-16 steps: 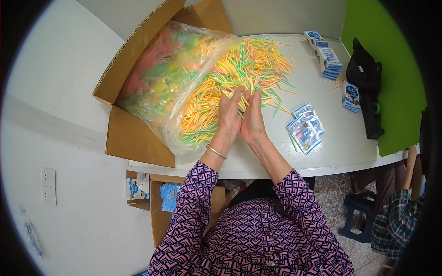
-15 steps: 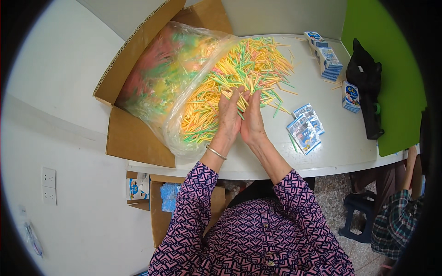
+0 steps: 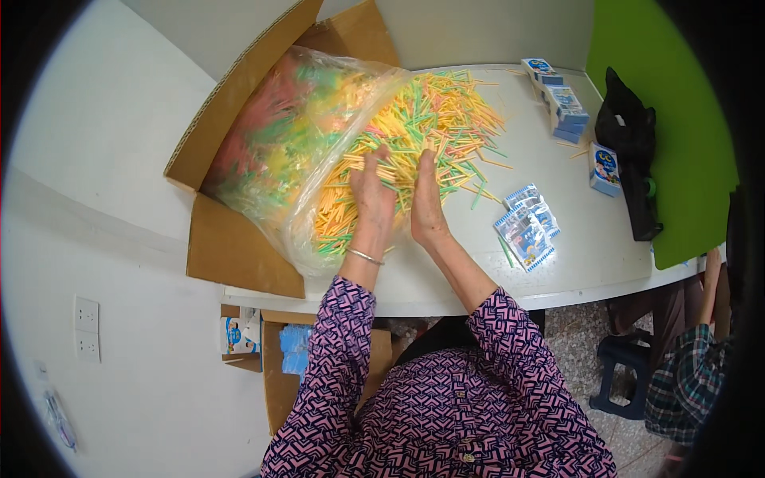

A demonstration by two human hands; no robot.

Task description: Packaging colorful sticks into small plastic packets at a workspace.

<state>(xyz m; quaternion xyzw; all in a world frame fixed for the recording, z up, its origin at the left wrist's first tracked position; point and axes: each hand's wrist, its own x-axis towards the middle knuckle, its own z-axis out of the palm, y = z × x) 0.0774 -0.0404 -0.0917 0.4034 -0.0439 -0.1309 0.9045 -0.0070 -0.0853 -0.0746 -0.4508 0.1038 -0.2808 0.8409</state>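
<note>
Packets (image 3: pixel 526 237) near stick heap (image 3: pixel 464 110)

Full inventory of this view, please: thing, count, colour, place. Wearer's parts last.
Table: 1, white, centre
Carton: 1, brown, table's left
Bag: 1, clear, in carton
Sticks: uncountable, yellow/orange/green/pink, in bag and heaped on table
Packets: at least 2, blue-white, right of heap
Small boxes: several, blue-white, table's right
Panel: 1, green, right
Black object: 1, black, by panel
Sockets: 2, white, far left
Low cartons: 2, brown, below table
Blue packs: count unclear, blue, in low carton
Stool: 1, dark blue, lower right
Co-worker: 1, plaid top, right edge
Bracelet: 1, silver, left wrist
Shirt: 1, pink-navy, bottom
Left hand: 1, bare, at sticks
Right hand: 1, bare, at sticks
</note>
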